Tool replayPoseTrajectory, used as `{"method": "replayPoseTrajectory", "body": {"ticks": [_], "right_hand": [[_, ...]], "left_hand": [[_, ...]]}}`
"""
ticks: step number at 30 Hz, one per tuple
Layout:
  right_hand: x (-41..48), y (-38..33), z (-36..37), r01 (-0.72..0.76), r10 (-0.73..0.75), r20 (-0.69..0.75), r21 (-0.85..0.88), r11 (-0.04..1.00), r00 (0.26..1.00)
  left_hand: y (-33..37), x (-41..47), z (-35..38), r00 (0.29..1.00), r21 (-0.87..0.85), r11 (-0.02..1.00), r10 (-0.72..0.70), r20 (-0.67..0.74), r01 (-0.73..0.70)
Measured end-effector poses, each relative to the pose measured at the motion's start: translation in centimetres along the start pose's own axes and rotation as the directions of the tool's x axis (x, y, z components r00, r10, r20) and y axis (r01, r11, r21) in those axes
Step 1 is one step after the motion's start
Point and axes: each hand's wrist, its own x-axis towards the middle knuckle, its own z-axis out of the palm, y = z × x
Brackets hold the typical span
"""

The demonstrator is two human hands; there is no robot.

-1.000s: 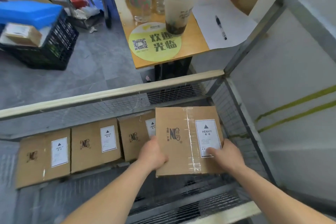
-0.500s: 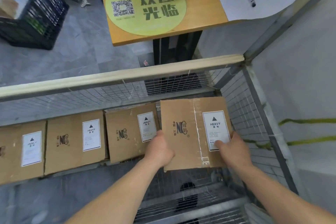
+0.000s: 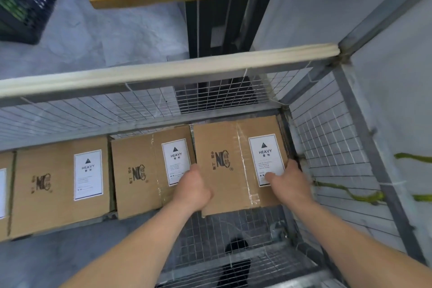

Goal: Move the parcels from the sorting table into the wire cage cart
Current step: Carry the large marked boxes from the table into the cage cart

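Parcels (image 3: 58, 184): four, one row inside wire cage cart (image 3: 163, 75).
Left hand (image 3: 192, 190): grips rightmost parcel (image 3: 222, 138) at its edge.
Right hand (image 3: 288, 184): grips same parcel.

We see a flat brown cardboard parcel (image 3: 222, 147) lying face up, with a white HEAVY label, a dark printed logo and clear tape across its top. The left hand (image 3: 194, 187) grips its left edge and the right hand (image 3: 287, 182) its right edge. It sits at 1 o'clock in the wire cage cart (image 3: 327, 152), its far edge at the mesh wall. Toward 9 o'clock a row of matching boxes runs along that wall: a second parcel (image 3: 138, 170) just beside it, a third parcel (image 3: 51, 184), and a fourth parcel (image 3: 4, 194) cut off by the frame.
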Motion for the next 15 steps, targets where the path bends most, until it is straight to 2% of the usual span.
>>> {"method": "replayPoseTrajectory", "body": {"ticks": [10,15], "right_hand": [[5.3,0.1,3.8,0.044,-0.043,0.027,-0.039,0.998,0.999],[6.2,-0.1,4.6,0.072,-0.07,0.048,-0.05,0.996,0.996]], "left_hand": [[-1.5,5.5,1.8,1.0,0.038,0.999,0.002,0.005,-0.003],[-1.2,6.7,2.0,0.999,0.123,0.992,0.019,-0.038,-0.014]]}}
